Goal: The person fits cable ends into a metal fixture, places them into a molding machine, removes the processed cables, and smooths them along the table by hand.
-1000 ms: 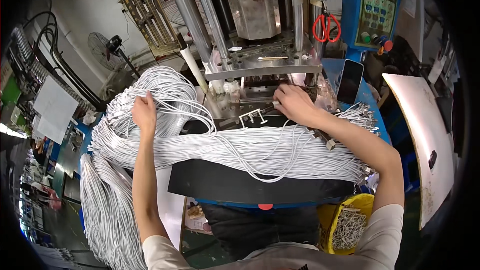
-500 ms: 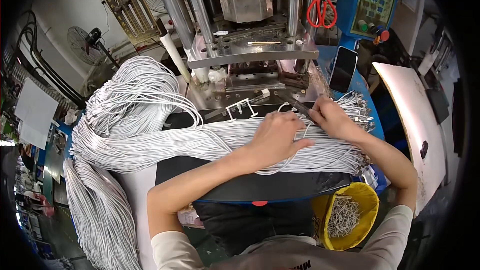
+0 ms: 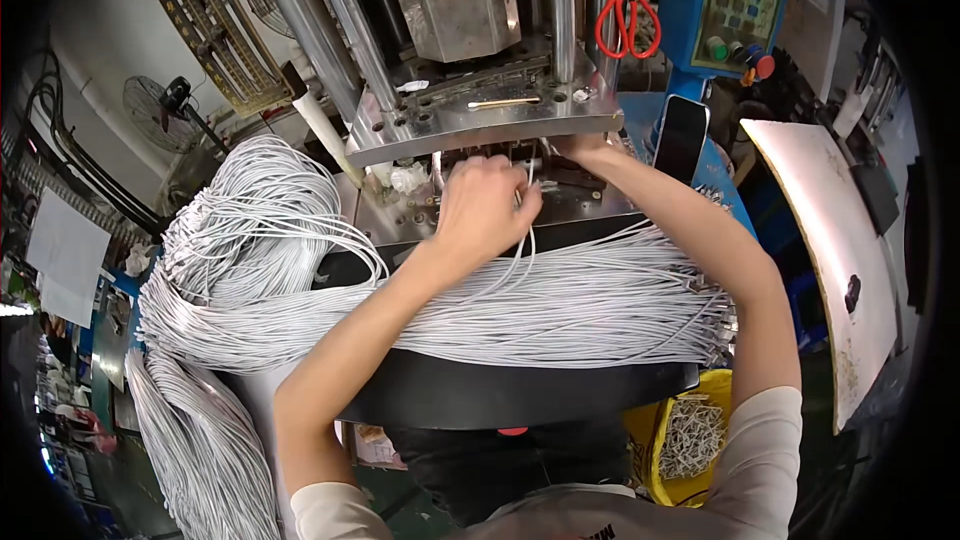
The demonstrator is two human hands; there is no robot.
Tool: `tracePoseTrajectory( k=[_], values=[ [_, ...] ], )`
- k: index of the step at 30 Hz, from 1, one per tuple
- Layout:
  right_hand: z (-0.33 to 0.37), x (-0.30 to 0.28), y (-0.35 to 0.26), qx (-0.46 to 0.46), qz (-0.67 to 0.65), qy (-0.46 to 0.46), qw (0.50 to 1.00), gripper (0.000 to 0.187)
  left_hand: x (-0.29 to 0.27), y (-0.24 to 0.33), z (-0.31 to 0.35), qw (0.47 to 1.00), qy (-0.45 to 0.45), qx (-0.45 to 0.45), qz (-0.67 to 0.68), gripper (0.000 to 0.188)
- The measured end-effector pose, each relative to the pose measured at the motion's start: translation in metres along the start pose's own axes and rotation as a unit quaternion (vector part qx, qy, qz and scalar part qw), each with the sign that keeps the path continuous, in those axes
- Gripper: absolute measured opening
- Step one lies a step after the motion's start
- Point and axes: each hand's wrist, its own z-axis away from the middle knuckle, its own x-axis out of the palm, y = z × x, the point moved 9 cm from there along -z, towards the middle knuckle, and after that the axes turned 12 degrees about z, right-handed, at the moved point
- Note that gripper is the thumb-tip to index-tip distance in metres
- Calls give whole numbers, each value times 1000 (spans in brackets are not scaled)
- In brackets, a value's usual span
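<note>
- The left hand (image 3: pixel 485 210) is at the far middle of the bench (image 3: pixel 520 395), its fingers curled and pinching a few thin grey cables (image 3: pixel 525 240) that loop down from its grasp.
- The right hand (image 3: pixel 580 148) reaches just under the front lip of the metal press plate (image 3: pixel 480 115); its fingers are tucked beneath the plate, so I cannot tell how they grip.
- The two hands are just beside each other over the lower die block (image 3: pixel 590 202).
- The cable bundle (image 3: pixel 560 310) lies across the bench from left to right, its plug ends fanned out at the right edge.
- More of the grey cable coils in a heap (image 3: pixel 250 230) at the far left corner and hangs off the left edge.
- Red scissors (image 3: pixel 627 25) hang above the plate, beside a blue control panel (image 3: pixel 735 0).
- A dark phone (image 3: pixel 680 138) leans near the right forearm.
- A yellow bin (image 3: pixel 690 440) of small metal scraps sits below the near right corner.
</note>
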Motion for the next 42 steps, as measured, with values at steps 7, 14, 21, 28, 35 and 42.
tracePoseTrajectory(
  k=[7,14,21,28,35,42],
  values=[
    [-14,56,22,-250,21,158,955,33,33,-71,-19,959,-102,-240,108,41],
    [29,39,-21,-67,44,-135,988,45,10,-75,2,953,-101,-194,209,83],
    [57,29,-85,-162,257,-12,953,67,10,-50,3,992,-63,-24,-107,113],
    [51,11,-67,-144,180,-185,955,76,-2,-30,16,987,-110,-111,27,101],
    [270,-103,-110,-315,-11,-152,937,82,-8,155,255,874,-123,463,-82,40],
    [341,-87,-65,-243,174,-157,941,95,30,-36,437,620,-43,-632,462,57]
  ],
)
